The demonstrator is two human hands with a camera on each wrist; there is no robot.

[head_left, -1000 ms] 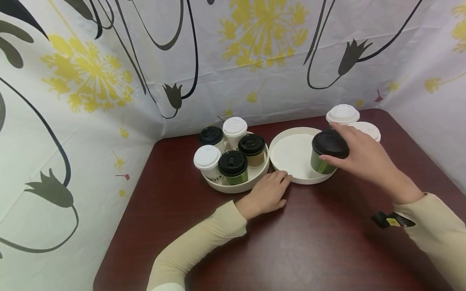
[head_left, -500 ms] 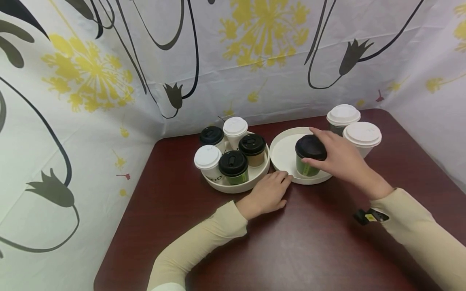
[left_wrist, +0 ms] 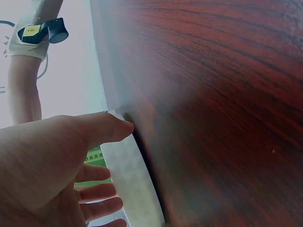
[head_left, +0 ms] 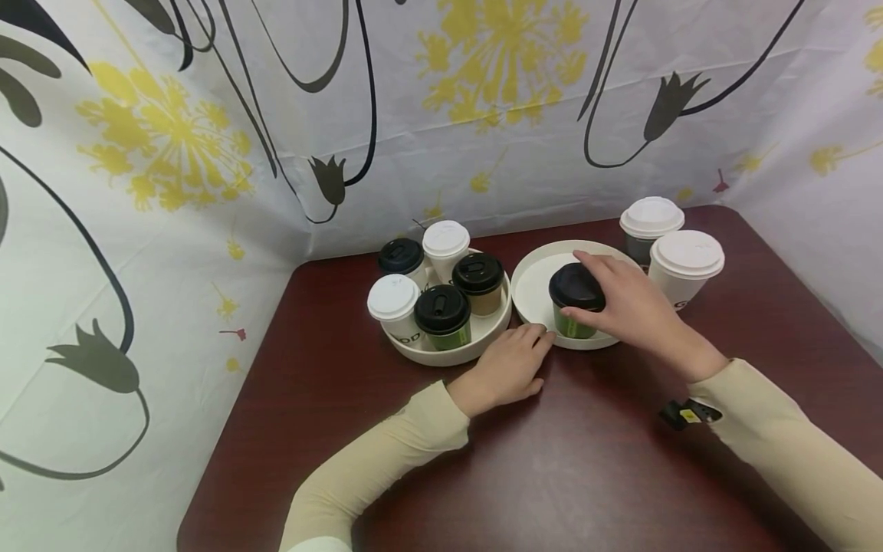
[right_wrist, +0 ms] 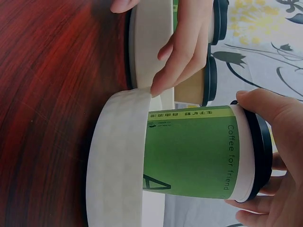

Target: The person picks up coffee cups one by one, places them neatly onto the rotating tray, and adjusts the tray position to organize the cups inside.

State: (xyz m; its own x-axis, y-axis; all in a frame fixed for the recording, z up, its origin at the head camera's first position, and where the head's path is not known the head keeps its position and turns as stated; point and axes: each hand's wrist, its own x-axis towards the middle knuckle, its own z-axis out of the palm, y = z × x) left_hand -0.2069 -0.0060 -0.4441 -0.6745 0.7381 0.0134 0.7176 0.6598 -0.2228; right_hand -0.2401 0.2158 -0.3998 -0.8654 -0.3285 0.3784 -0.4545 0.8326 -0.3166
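Note:
My right hand (head_left: 635, 307) grips a green paper coffee cup (right_wrist: 191, 156) by its black lid (head_left: 574, 285), thumb on the near side and fingers round the far side. The cup stands upright inside the right round white tray (head_left: 534, 280), close to its near left wall; whether its base touches the tray floor is hidden. My left hand (head_left: 507, 366) lies in front of the gap between the two trays. Its fingers are relaxed, and in the right wrist view a fingertip (right_wrist: 157, 89) touches the right tray's rim.
The left round tray (head_left: 483, 343) bears several lidded cups, including a white-lidded one (head_left: 393, 297) and a black-lidded green one (head_left: 441, 310). Two white-lidded cups (head_left: 651, 218) stand on the dark red table (head_left: 552, 475) behind my right hand. A patterned cloth (head_left: 428, 153) hangs behind.
My right hand has moved left with the green coffee cup, from the right tray's right side towards its near left part. The left hand has stayed in place.

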